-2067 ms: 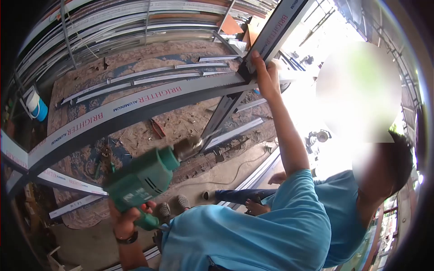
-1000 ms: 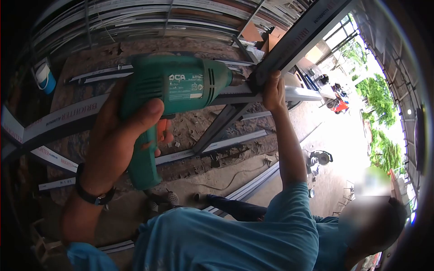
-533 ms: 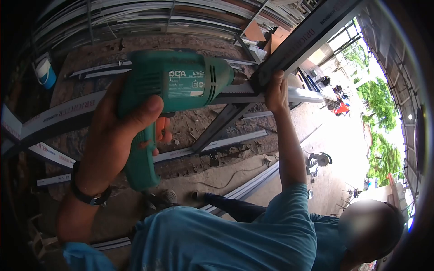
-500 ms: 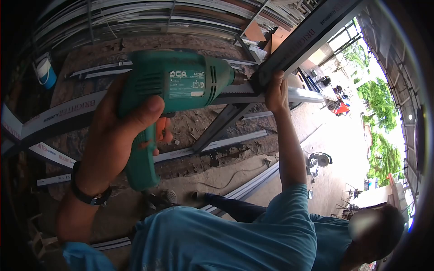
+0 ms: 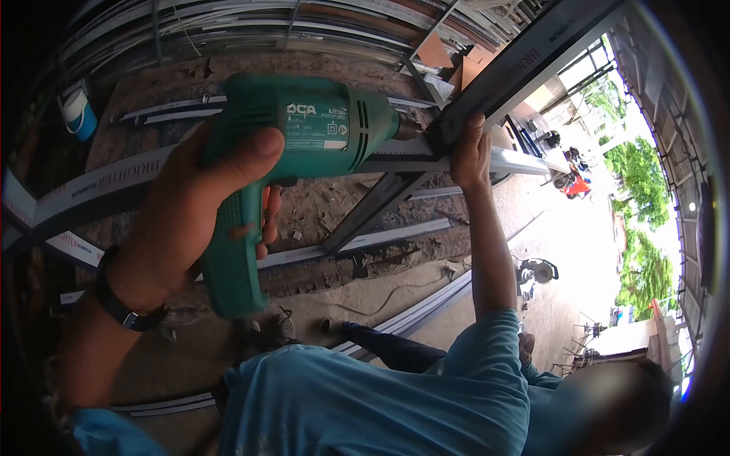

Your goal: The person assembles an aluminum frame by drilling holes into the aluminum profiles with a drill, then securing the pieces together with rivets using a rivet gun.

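A green electric drill (image 5: 304, 129) points to the right, its grip wrapped by my left hand (image 5: 190, 190). My thumb lies along the drill's near side, while the fingers curl at the trigger. The chuck (image 5: 409, 129) is right at the dark lower end of an aluminium profile (image 5: 525, 64) that slants up to the right. My right hand (image 5: 473, 159) grips this profile near that end, thumb on its edge. Behind the drill runs another aluminium profile (image 5: 106, 181) with printed lettering, and the slanted profile meets it close to my right hand. The drill bit's tip is hidden.
A worn workbench (image 5: 160, 99) carries more profiles and scraps. Racks of long bars (image 5: 228, 30) stand behind it. A blue-and-white bucket (image 5: 79, 115) is at left, a power saw (image 5: 538, 270) on the floor at right. Another person (image 5: 544, 403) is close by at lower right.
The drill and its chuck have shifted slightly right and my left wrist has moved left. The other person's head has moved down and left. My right hand keeps hold of the profile.
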`<state>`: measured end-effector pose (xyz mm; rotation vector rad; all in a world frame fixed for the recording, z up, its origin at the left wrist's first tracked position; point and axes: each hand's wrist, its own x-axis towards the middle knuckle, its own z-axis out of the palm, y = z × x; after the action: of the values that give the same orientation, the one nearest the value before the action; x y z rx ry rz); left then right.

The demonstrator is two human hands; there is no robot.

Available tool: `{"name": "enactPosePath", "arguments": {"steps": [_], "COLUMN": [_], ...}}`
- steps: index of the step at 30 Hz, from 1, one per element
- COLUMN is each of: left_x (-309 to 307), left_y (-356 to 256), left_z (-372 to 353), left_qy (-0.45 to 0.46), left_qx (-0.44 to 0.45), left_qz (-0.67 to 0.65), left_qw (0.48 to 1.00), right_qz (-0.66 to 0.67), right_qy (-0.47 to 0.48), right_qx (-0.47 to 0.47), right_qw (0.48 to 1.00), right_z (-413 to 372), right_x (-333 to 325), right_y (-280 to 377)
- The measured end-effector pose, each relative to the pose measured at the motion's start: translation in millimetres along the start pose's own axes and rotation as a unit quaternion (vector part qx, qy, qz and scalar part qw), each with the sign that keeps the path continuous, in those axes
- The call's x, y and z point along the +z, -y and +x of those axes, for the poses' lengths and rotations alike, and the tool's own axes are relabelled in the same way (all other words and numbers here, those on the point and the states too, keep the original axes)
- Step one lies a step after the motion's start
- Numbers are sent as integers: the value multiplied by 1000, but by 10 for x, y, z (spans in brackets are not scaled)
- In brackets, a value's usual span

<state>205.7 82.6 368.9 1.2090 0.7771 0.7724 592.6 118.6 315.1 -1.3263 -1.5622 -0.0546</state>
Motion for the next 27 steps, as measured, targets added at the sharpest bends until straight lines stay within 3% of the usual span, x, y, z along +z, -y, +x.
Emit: {"name": "enactPosePath", "arguments": {"steps": [5, 8, 14, 27], "left_x": [-30, -32, -66, 4], "left_y": [-41, -25, -37, -175], "left_z": [27, 51, 109, 160], "left_qy": [8, 6, 15, -36], "left_qx": [-22, -8, -60, -119], "left_qz": [-11, -3, -7, -41], "left_qw": [1000, 1000, 998, 991], "right_qz": [4, 60, -15, -40], "right_qy": [32, -3, -3, 17], "right_qx": [16, 15, -4, 79], "right_qw": [999, 998, 1000, 996], "right_z": [26, 11, 28, 41], "right_x": [-31, 37, -14, -46], "right_y": [50, 123, 195, 180]}}
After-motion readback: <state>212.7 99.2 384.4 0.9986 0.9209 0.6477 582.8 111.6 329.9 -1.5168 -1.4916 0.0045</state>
